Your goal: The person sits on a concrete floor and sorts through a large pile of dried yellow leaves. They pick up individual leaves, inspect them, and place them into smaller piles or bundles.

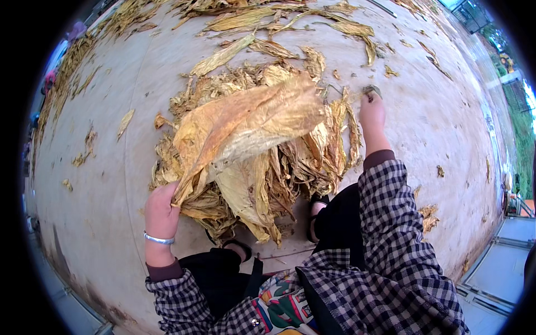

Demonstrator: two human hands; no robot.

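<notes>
My left hand (161,213) grips the narrow end of a large dried leaf (247,117), tan and gold, which looks like tobacco. The broad blade of this leaf spreads up and to the right, over a heap of crumpled dried leaves (284,176) between my feet, and covers the middle of the heap. To the right of the heap my right hand (372,115) is low over the floor, its fingers closed around a small grey-green scrap (371,89), seemingly a bit of leaf. Part of that scrap is hidden by the fingers.
More dried leaves (251,19) lie across the concrete floor (418,125) at the far side. A long bank of leaves (63,79) runs along the left, with blurred people beside it. Single scraps are scattered about. Pale panels (498,268) border the floor at lower right.
</notes>
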